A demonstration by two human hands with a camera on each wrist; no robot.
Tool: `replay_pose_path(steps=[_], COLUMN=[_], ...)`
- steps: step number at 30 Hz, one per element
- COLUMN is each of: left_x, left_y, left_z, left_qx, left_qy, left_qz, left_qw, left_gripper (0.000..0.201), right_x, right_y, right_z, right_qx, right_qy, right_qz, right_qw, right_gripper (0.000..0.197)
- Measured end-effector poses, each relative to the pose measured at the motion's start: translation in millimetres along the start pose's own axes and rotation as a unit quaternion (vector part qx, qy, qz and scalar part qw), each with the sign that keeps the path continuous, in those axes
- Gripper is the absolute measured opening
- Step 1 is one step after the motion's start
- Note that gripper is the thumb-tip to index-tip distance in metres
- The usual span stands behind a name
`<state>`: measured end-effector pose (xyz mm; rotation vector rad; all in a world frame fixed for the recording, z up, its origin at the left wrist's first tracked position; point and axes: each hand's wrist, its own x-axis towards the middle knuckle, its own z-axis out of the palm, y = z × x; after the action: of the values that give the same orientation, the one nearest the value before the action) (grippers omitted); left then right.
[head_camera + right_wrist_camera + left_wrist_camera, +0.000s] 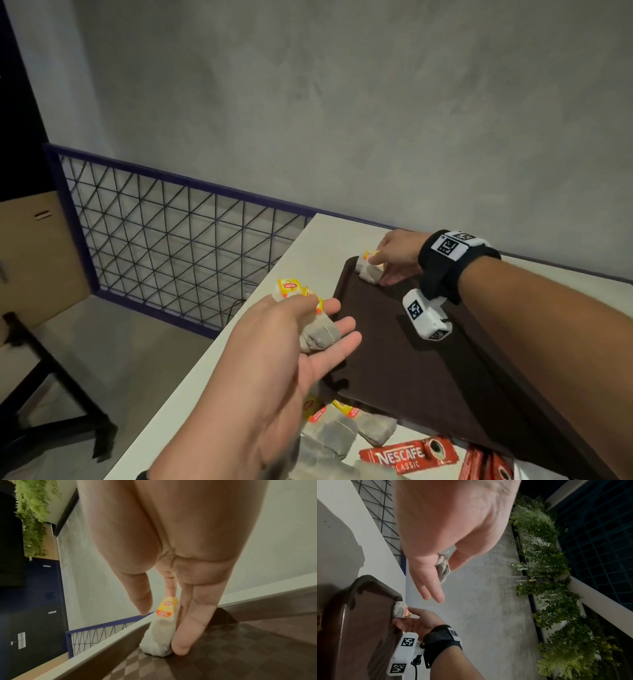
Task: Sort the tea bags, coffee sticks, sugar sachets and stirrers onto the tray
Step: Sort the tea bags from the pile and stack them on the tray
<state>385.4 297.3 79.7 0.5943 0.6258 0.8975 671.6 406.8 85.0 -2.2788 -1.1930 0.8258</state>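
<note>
A dark brown tray (394, 363) lies on the white table. My right hand (387, 269) reaches to its far left corner, where its straight fingers (188, 628) touch a small pile of Lipton tea bags (368, 270) standing against the tray's rim (120, 642); the thumb is held apart. My left hand (322, 318) hovers by the tray's left edge, palm up, its thumb pinching a bunch of tea bags (317, 334) against the fingers. Loose tea bags (346, 428) and a red Nescafe coffee stick (407, 457) lie in front of the tray. I see no sugar sachets or stirrers.
More red coffee sticks (486, 462) lie at the bottom edge. The table's left edge (239, 325) drops to the floor beside a blue wire-mesh rail (171, 219). A grey wall stands close behind the table. A cardboard box (34, 257) sits far left.
</note>
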Motion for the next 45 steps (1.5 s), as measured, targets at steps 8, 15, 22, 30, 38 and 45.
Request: replay_pose_path(steps=[8, 15, 22, 30, 38, 45], left_x=[-4.9, -3.3, -12.3, -23.7, -32.0, -30.1], left_y=[2.2, 0.9, 4.1, -0.1, -6.3, -11.7], left_z=[1.1, 0.3, 5.3, 11.1, 15.0, 15.7], left_qx=[-0.018, 0.012, 0.016, 0.07, 0.108, 0.148], left_qy=[-0.036, -0.057, -0.087, -0.118, -0.152, -0.139], left_qz=[0.025, 0.026, 0.03, 0.033, 0.04, 0.061], left_qw=[0.999, 0.998, 0.996, 0.99, 0.982, 0.977], left_gripper=[0.027, 0.029, 0.022, 0.023, 0.027, 0.024], right_x=[5.7, -14.7, -140.1, -214.8, -243.5, -254.3], right_y=[-4.6, -7.1, -44.6, -29.1, -12.0, -9.7], right_z=[7.4, 1.6, -8.7, 5.1, 2.2, -0.5], right_qx=[0.037, 0.034, 0.143, 0.143, 0.173, 0.177], right_qy=[0.014, 0.035, -0.097, -0.106, -0.02, 0.033], right_qz=[0.011, -0.014, -0.168, -0.226, -0.263, -0.293], right_qw=[0.999, 0.999, 0.971, 0.958, 0.949, 0.939], right_gripper=[0.047, 0.013, 0.04, 0.027, 0.027, 0.034])
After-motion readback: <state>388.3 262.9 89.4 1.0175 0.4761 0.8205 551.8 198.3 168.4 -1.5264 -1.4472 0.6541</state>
